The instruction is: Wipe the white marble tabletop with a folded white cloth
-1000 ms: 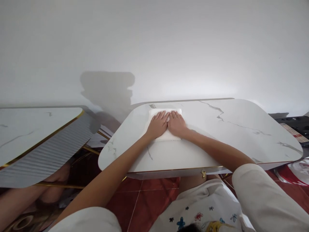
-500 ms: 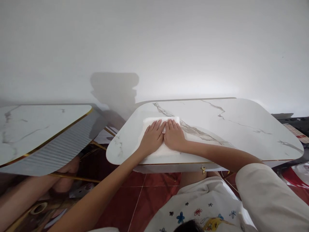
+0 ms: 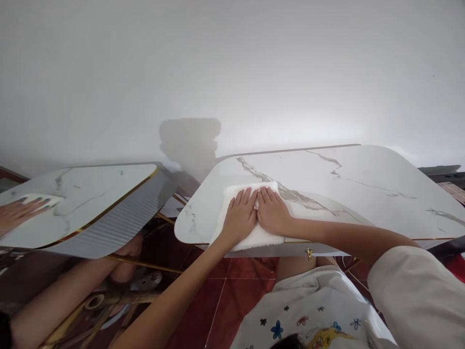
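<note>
Both hands lie flat on a white fluffy cloth [image 3: 267,238] on the left part of a white marble-patterned tabletop [image 3: 359,169]. My left hand [image 3: 240,215] presses the cloth's middle with its fingers stretched forward. Right beside it, my right hand [image 3: 273,211] rests palm down, its thumb side against the left hand. Neither hand grips the cloth. The cloth's near edge reaches the table's front edge and hangs slightly over it. A brown-grey vein runs past the cloth's far right corner.
At left stands a second marble-patterned table [image 3: 109,182] with a ribbed side. Another person's hand [image 3: 22,213] lies there on a white cloth [image 3: 54,198]. A gold knob [image 3: 308,254] is on my table's front. A pale wall [image 3: 232,72] rises behind.
My hands and the cloth have slid a little toward me, to the table's front edge. The view has turned slightly left, and the other person's hand with a cloth has come into sight.
</note>
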Tool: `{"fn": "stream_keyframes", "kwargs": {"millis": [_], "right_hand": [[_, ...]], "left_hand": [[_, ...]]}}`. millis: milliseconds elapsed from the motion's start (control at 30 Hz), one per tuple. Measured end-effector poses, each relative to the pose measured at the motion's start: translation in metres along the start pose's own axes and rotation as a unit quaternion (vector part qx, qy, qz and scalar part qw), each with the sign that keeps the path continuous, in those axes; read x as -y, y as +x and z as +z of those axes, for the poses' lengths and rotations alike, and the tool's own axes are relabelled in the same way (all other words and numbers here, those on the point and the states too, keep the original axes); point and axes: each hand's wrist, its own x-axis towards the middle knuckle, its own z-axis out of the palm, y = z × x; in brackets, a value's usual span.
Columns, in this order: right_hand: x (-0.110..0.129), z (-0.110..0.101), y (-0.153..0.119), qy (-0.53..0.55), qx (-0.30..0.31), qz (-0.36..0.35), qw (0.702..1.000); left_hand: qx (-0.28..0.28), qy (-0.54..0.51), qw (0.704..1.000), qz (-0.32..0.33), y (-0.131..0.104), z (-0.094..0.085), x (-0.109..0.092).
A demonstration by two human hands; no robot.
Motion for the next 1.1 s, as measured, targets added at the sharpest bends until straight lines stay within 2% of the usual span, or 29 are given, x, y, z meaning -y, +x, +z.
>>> {"fn": "stream_keyframes", "kwargs": {"millis": [200,400,667,1100], "right_hand": [[-0.021,-0.001,0.011,-0.021,-0.004,0.027,0.999],[-0.050,0.004,0.049,-0.041,0.029,0.058,0.997],[-0.082,0.009,0.094,-0.057,0.033,0.072,0.995],[-0.120,0.024,0.158,-0.053,0.055,0.063,0.995]], "left_hand": [[-0.002,-0.014,1.000,0.014,0.030,0.005,-0.007],[-0.012,-0.009,0.999,0.033,0.081,0.014,-0.003],[-0.001,-0.028,0.999,0.039,0.142,0.025,0.011],[-0.011,-0.039,0.999,0.022,0.206,0.042,0.032]]}}
